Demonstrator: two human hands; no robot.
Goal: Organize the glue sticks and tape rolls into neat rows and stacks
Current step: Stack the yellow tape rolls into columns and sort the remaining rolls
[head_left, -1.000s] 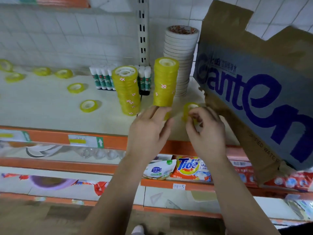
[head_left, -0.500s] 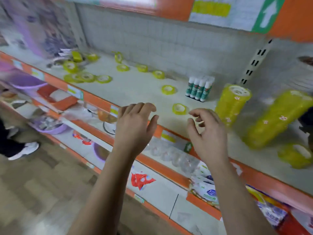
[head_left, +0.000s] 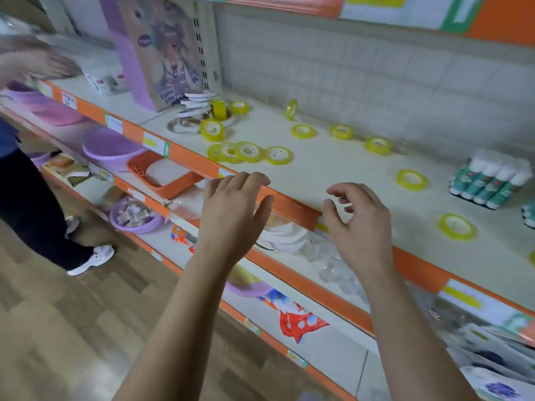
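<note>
As view swung left, stacks gone; tape rolls [head_left: 278,155] scattered.

A shop: orange-edged shelves [head_left: 292,208] with price labels [head_left: 155,143], stocked goods.

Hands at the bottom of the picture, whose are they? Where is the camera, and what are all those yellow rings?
Those are a person's own two bare hands, no machine. The camera sits on that person's head and looks forward and down, so you see the arms reaching in from below. The left hand and the right hand hover by the front edge of a shop shelf, and both hold nothing. The yellow rings are tape rolls, scattered loose over the shelf, most lying flat, a couple on edge. At the right stands a group of glue sticks with white caps. Another person stands at the left.
</note>
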